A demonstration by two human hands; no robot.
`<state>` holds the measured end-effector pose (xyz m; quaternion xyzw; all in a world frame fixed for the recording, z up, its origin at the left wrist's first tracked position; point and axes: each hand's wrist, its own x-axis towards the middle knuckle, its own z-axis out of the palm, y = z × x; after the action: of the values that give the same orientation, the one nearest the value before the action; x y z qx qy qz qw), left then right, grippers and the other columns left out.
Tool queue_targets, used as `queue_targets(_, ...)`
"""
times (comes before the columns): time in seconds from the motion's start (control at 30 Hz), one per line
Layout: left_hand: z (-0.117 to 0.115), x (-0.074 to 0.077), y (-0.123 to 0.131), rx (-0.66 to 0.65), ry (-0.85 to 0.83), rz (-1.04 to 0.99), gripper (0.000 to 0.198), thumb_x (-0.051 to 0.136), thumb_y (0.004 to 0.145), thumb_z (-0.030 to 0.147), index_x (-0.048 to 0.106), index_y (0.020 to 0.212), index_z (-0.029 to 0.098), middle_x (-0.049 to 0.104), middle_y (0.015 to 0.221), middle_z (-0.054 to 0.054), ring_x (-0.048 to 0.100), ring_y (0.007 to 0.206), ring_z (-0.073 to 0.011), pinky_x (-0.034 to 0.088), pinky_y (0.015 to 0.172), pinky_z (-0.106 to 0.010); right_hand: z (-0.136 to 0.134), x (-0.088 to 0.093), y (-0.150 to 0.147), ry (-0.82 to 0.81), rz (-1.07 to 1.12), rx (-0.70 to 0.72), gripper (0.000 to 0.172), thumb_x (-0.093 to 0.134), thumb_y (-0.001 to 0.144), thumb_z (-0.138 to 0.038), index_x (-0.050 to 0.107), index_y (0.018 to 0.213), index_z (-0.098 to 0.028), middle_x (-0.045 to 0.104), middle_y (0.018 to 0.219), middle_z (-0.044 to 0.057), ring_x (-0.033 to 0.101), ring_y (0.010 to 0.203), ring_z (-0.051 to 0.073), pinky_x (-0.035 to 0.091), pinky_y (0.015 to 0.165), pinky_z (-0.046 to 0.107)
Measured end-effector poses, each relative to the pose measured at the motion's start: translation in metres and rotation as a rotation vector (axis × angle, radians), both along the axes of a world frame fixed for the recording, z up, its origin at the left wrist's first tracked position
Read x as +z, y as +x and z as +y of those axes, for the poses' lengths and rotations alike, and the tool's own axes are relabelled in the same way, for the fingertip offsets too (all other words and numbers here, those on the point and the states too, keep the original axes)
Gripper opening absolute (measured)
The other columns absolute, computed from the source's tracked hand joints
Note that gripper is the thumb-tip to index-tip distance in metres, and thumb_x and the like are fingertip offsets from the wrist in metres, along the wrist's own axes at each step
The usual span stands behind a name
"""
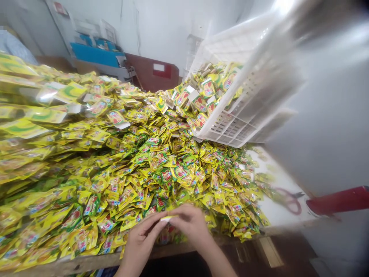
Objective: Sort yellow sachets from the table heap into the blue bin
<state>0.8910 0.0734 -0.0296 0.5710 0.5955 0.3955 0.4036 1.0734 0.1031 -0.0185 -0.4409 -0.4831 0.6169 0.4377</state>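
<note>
At the table's front edge, my left hand (141, 238) and my right hand (191, 227) meet at the fingertips. Pinched between them is a small white and yellow piece (165, 219), perhaps a small carton; my fingers cover most of it. Right beneath and beyond my hands spreads a deep heap of small yellow and green packets (178, 171) with red fruit pictures. Flat yellow cartons with white flaps (117, 118) lie on the heap further back.
A white plastic crate (221, 132) lies tipped at the back right, with cartons spilling from its mouth. Scissors with pink handles (291, 202) and a red cylindrical object (337, 200) are at the right. More yellow cartons (25, 115) pile up at the left. Walls stand behind and right.
</note>
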Motion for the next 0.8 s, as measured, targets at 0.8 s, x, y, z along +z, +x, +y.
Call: queue_targets(0.8, -0.013, -0.015, -0.006, -0.280, 0.338, 0.181, 0.039, 0.060, 0.088, 0.016, 0.064, 0.123, 0.032, 0.070, 0.116, -0.005, 0.065, 0.108, -0.0204, 0.054, 0.092, -0.029, -0.027, -0.007, 0.010, 0.582, -0.320, -0.033, 0.017, 0.057, 0.090, -0.014, 0.067, 0.101, -0.023, 0.062, 0.095, 0.006, 0.060, 0.087, 0.016, 0.050, 0.077, 0.029)
